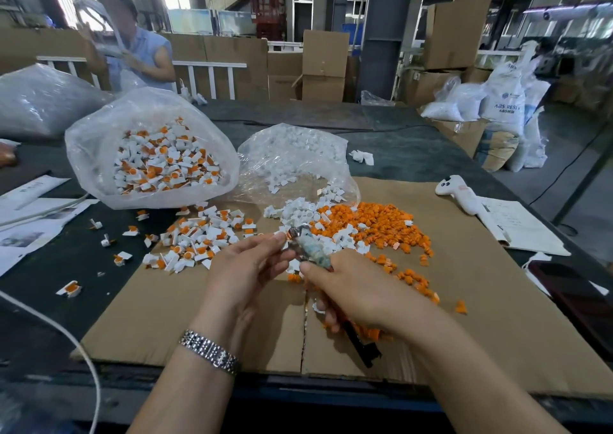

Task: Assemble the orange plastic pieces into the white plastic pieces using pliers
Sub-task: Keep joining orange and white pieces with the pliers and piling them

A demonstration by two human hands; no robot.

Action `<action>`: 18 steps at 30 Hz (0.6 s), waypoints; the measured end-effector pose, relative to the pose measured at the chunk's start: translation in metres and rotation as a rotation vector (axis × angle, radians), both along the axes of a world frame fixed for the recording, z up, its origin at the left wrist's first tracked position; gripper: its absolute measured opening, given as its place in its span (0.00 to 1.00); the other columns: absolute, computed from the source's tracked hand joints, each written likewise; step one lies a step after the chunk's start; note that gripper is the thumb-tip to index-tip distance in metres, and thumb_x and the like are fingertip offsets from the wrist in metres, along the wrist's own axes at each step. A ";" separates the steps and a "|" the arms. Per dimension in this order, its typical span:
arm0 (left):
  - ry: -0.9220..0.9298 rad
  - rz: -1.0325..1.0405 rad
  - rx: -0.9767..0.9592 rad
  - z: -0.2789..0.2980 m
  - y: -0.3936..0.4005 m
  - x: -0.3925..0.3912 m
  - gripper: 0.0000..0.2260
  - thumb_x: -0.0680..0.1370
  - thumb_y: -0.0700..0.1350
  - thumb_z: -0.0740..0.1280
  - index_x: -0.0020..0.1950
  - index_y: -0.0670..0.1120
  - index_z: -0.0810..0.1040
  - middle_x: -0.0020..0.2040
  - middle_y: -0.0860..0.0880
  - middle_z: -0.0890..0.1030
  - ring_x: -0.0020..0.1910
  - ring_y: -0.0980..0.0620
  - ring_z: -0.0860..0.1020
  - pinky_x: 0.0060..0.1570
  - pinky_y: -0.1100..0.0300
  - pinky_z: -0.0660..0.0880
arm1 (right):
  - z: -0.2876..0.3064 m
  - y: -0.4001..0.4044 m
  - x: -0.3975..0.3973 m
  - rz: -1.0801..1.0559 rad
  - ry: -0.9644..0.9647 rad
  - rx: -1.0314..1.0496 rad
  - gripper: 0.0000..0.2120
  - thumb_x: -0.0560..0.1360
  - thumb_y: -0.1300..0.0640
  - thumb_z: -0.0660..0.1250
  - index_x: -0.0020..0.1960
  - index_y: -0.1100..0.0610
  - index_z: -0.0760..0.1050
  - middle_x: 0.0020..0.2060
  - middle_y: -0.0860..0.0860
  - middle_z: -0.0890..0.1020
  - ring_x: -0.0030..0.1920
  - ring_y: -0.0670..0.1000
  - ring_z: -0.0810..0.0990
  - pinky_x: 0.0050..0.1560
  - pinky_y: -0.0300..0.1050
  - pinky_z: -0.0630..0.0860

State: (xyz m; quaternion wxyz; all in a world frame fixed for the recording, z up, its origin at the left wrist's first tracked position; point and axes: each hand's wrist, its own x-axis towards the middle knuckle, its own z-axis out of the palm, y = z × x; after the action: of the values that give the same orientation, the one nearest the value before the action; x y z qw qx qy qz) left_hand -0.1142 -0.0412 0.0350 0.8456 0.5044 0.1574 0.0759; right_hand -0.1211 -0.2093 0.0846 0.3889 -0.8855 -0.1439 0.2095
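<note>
My right hand grips the pliers by their handles, jaws pointing up and away at the middle of the cardboard. My left hand pinches a small piece at the jaws; the piece is mostly hidden by my fingertips. Loose orange pieces lie in a heap to the right, with loose white pieces spilling from a clear bag behind. Assembled white-and-orange pieces lie scattered to the left.
A big clear bag of assembled pieces stands at the left. The cardboard sheet covers the dark table. A white controller and papers lie at the right. A white cable runs at the left. Another person stands behind the table.
</note>
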 end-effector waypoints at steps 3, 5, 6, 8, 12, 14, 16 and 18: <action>-0.004 0.095 0.099 -0.005 0.014 0.001 0.04 0.76 0.38 0.74 0.49 0.40 0.83 0.43 0.42 0.88 0.40 0.49 0.87 0.36 0.64 0.81 | 0.005 -0.018 0.013 0.004 0.030 -0.067 0.22 0.82 0.39 0.59 0.45 0.57 0.77 0.34 0.52 0.84 0.30 0.47 0.80 0.33 0.40 0.75; 0.033 0.167 0.247 -0.011 0.029 0.001 0.05 0.78 0.39 0.74 0.52 0.41 0.83 0.43 0.42 0.88 0.39 0.50 0.86 0.38 0.63 0.82 | 0.002 -0.029 0.026 -0.046 -0.090 -0.193 0.22 0.80 0.36 0.60 0.43 0.54 0.76 0.33 0.50 0.81 0.30 0.46 0.75 0.32 0.42 0.72; 0.064 0.204 0.297 -0.014 0.036 0.001 0.05 0.78 0.39 0.74 0.54 0.41 0.83 0.44 0.42 0.88 0.38 0.51 0.86 0.39 0.61 0.83 | -0.001 -0.035 0.033 -0.076 -0.147 -0.258 0.21 0.80 0.36 0.60 0.42 0.53 0.74 0.33 0.49 0.78 0.30 0.47 0.73 0.32 0.43 0.70; 0.120 0.291 0.339 -0.017 0.047 0.002 0.07 0.79 0.38 0.72 0.56 0.44 0.82 0.46 0.44 0.88 0.41 0.52 0.87 0.42 0.57 0.84 | -0.009 -0.045 0.045 -0.146 -0.236 -0.428 0.20 0.80 0.37 0.59 0.43 0.52 0.72 0.36 0.49 0.77 0.34 0.48 0.74 0.34 0.45 0.71; 0.050 0.425 0.415 -0.015 0.049 0.005 0.15 0.82 0.38 0.69 0.67 0.50 0.77 0.51 0.50 0.86 0.42 0.58 0.86 0.43 0.60 0.83 | -0.033 -0.061 0.063 -0.286 -0.310 -0.660 0.25 0.79 0.34 0.57 0.55 0.56 0.73 0.53 0.56 0.77 0.53 0.57 0.78 0.54 0.56 0.78; 0.021 0.380 0.663 -0.019 0.043 0.007 0.10 0.81 0.40 0.70 0.60 0.51 0.81 0.48 0.53 0.84 0.38 0.63 0.84 0.32 0.70 0.77 | -0.041 -0.064 0.067 -0.321 -0.347 -0.726 0.29 0.79 0.33 0.57 0.62 0.57 0.72 0.60 0.59 0.75 0.61 0.60 0.74 0.61 0.58 0.74; 0.030 0.226 0.877 -0.026 0.033 0.011 0.07 0.80 0.41 0.71 0.56 0.52 0.84 0.47 0.56 0.84 0.38 0.59 0.83 0.31 0.69 0.77 | -0.048 -0.064 0.070 -0.335 -0.367 -0.773 0.32 0.79 0.32 0.56 0.66 0.58 0.70 0.65 0.60 0.73 0.66 0.62 0.71 0.64 0.59 0.72; 0.053 0.111 1.088 -0.034 0.024 0.017 0.08 0.81 0.41 0.71 0.57 0.52 0.84 0.52 0.56 0.84 0.46 0.60 0.81 0.45 0.64 0.78 | -0.054 -0.063 0.072 -0.338 -0.392 -0.806 0.33 0.79 0.32 0.55 0.68 0.58 0.70 0.67 0.60 0.72 0.68 0.61 0.70 0.66 0.59 0.71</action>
State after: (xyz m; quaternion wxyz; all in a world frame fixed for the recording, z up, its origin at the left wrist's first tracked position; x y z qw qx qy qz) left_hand -0.0968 -0.0168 0.0008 0.4533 0.8616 0.1429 0.1782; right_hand -0.0487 -0.2725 0.0309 0.0087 -0.9996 0.0243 0.0116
